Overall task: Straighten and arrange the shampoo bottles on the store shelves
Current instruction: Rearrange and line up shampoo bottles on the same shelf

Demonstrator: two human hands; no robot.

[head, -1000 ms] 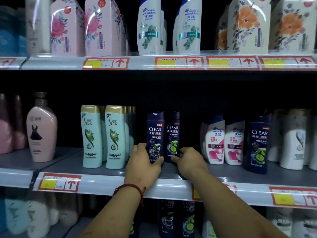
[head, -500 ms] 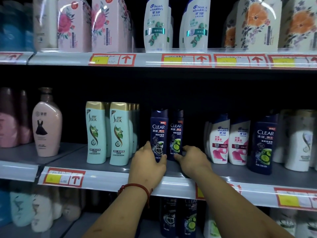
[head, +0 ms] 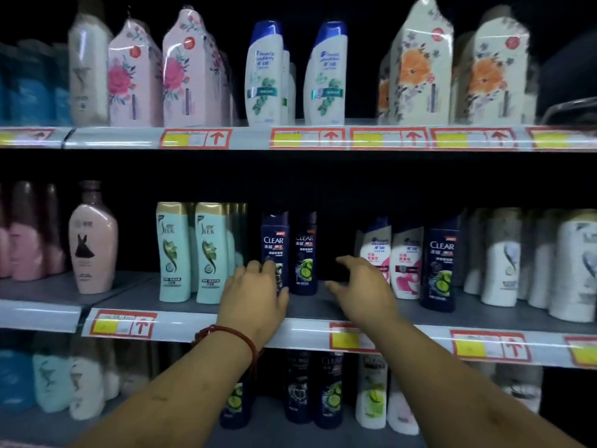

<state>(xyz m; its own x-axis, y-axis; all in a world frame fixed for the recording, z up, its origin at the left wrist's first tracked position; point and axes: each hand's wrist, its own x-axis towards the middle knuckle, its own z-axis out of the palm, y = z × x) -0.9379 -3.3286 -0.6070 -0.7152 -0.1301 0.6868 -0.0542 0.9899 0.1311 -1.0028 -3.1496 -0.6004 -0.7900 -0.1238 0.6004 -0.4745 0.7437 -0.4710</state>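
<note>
Two dark blue CLEAR shampoo bottles stand upright side by side on the middle shelf point(head: 200, 321). My left hand point(head: 255, 299) grips the lower part of the left CLEAR bottle point(head: 274, 237), with fingers over its front and the thumb at its right side. The right CLEAR bottle point(head: 305, 253) stands free just beside it. My right hand point(head: 361, 286) hovers in the gap to the right of that bottle with fingers spread and nothing in it. White and pink bottles point(head: 374, 250) stand just behind its fingers.
Teal SLEK bottles point(head: 172, 250) stand close to the left of my left hand, with a pink bottle point(head: 92, 240) further left. A third CLEAR bottle point(head: 441, 263) and white bottles fill the right. The upper shelf holds white Head & Shoulders bottles point(head: 263, 76) and floral packs.
My right hand has let go of the right CLEAR bottle and moved right into the gap, opening its fingers. My left hand stays on the left CLEAR bottle.
</note>
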